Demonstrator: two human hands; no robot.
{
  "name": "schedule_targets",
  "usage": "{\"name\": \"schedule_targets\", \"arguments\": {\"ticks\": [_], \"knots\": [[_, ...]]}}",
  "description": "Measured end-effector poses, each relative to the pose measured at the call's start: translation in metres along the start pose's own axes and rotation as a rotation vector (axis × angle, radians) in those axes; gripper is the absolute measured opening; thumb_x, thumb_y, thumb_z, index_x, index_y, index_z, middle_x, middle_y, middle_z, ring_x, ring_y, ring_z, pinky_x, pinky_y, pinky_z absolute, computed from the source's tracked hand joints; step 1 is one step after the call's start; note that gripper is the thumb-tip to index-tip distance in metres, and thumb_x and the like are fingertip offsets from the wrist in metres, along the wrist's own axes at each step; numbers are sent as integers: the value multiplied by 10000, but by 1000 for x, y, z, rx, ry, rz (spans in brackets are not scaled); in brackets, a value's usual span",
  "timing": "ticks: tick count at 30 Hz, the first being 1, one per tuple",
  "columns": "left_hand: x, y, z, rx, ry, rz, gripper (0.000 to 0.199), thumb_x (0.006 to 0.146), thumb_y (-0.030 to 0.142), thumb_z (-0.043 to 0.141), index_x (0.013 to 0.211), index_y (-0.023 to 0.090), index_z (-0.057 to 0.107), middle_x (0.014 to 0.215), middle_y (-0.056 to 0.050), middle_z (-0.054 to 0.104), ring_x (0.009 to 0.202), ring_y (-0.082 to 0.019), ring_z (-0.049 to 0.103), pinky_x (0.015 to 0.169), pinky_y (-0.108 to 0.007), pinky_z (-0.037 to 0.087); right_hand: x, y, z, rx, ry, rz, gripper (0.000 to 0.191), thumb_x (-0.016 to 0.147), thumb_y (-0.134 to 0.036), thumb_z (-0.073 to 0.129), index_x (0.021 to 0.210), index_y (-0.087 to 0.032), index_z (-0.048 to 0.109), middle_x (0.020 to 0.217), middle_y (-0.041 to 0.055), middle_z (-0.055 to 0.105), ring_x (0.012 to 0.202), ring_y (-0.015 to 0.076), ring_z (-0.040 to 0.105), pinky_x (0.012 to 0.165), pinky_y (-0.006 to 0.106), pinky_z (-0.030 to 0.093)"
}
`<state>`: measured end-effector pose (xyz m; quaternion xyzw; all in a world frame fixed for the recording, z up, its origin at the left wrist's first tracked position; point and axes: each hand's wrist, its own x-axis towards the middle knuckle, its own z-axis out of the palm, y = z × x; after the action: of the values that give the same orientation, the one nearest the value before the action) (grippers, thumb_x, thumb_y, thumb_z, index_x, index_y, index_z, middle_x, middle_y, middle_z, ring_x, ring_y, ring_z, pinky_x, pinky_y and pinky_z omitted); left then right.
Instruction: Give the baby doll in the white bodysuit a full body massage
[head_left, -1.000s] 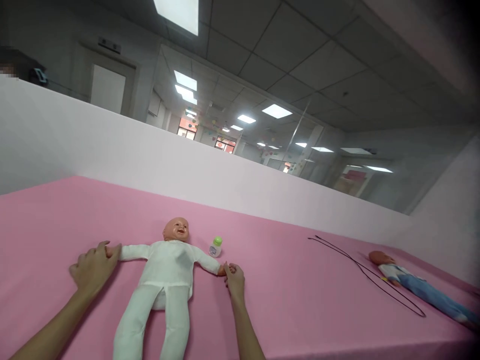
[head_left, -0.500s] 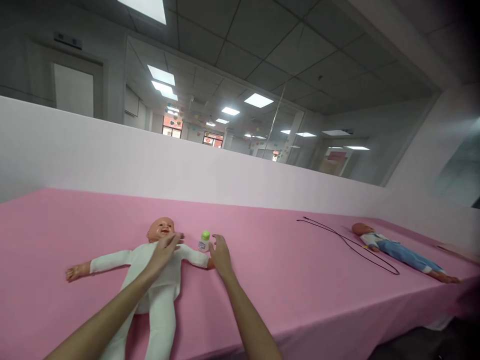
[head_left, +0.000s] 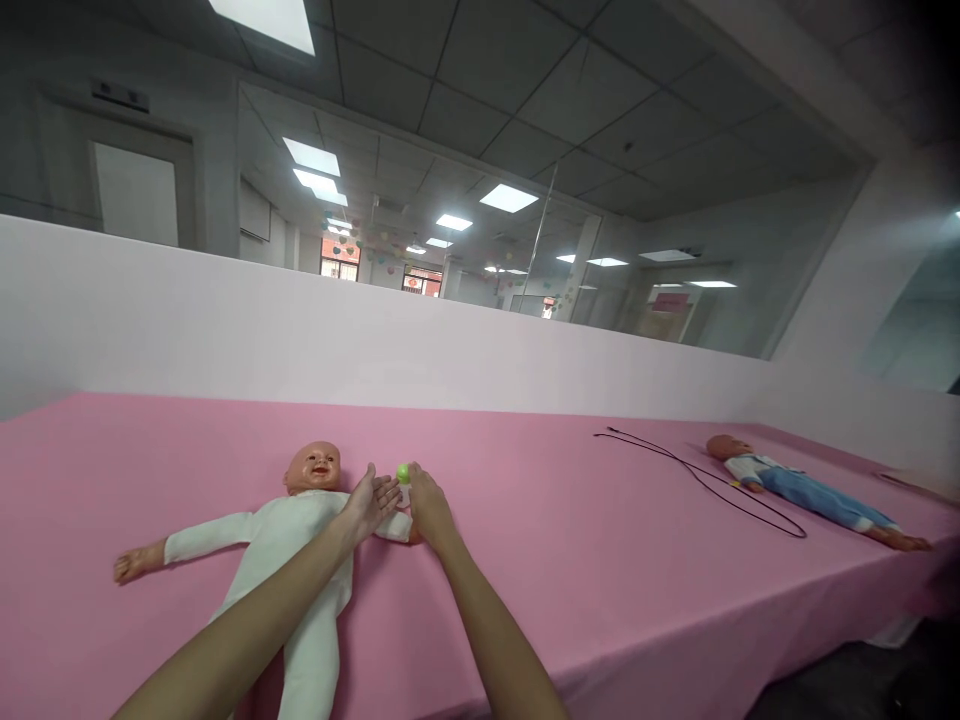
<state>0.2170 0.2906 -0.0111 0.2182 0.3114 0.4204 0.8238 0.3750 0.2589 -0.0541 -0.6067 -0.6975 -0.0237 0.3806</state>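
A small white bottle with a green cap [head_left: 403,473] is between my hands, its body mostly hidden. My right hand [head_left: 430,506] has its fingers closed around the bottle from the right side. Just left of it, my left hand [head_left: 372,502] is turned palm up with its fingers stretched out toward the bottle and nothing in it. Below the left hand lies a baby doll [head_left: 319,470] on its back in a white suit, arms spread. My left forearm crosses over its body, and its arm on the right is partly covered by my hands.
Pink cloth covers the table [head_left: 540,520]. On the right lies a second doll [head_left: 814,497] in blue trousers, beside a looped black cord [head_left: 694,470]. A low white wall [head_left: 375,345] with a large window runs along the back.
My right hand has moved in from the bottle's right side and closed around it. My left hand has shifted right from over the doll's chest and turned palm up. The view has shifted slightly.
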Motion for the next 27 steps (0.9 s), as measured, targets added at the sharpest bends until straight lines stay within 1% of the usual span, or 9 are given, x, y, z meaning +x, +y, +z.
{"name": "schedule_targets", "arguments": {"ticks": [4,7,9,13,16,19,22,25,27], "knots": [[-16,0,0,4,-84,35,655,1043,651,415,1405,133,585,1313,-219,691,1104,-283,737,897,-377,626,-17,-60,10,303,-34,145,643,1094,-494,334,1617,-127,408,1663,165,426,1557,273,390,1274,510,329],[-40,-9,-5,7,-121,66,661,1016,708,419,1400,208,615,1278,-164,722,1161,-292,719,915,-368,621,-28,-109,24,457,13,72,759,1064,-661,327,1649,-177,355,1719,121,330,1617,271,244,1315,514,229],[-60,-11,-14,10,-120,67,661,997,721,458,1405,229,623,1260,-150,732,1205,-297,701,958,-375,607,-29,-128,28,496,58,65,786,1053,-696,304,1635,-176,388,1713,117,347,1619,266,238,1327,499,199],[-95,4,-34,39,-239,65,733,995,742,434,1410,173,637,1294,-178,722,1302,-335,649,1081,-440,546,-30,-147,27,519,40,239,757,1079,-636,249,1646,-145,354,1727,120,311,1622,250,229,1324,496,214],[-108,14,-44,38,-204,192,782,1005,749,342,1483,181,589,1385,-177,679,1385,-334,592,1148,-471,499,-44,-175,31,476,1,106,770,1072,-626,334,1688,-175,237,1754,109,232,1640,272,144,1319,532,223],[-115,9,-50,-7,-102,322,761,1015,735,268,1544,257,534,1439,-126,652,1466,-298,516,1192,-445,464,-53,-204,33,382,-13,-100,823,1039,-674,407,1690,-197,243,1734,117,295,1637,317,147,1321,581,175],[-123,7,-59,-23,-131,238,705,1016,728,329,1499,281,584,1393,-109,688,1463,-322,515,1169,-461,488,-48,-207,31,356,-9,-98,756,1065,-667,313,1676,-222,293,1706,98,367,1625,294,215,1321,559,199],[-130,19,-69,-17,-188,145,740,1009,742,356,1468,221,612,1368,-145,700,1421,-345,556,1150,-487,502,-46,-198,33,371,-22,0,742,1084,-643,249,1686,-209,248,1735,99,299,1629,268,202,1319,545,214],[-131,26,-73,-1,-175,179,812,1005,766,282,1512,202,571,1400,-169,677,1432,-343,546,1177,-504,471,-53,-199,36,366,-71,-20,788,1072,-662,298,1695,-189,198,1750,115,247,1637,280,161,1322,555,196]]}}
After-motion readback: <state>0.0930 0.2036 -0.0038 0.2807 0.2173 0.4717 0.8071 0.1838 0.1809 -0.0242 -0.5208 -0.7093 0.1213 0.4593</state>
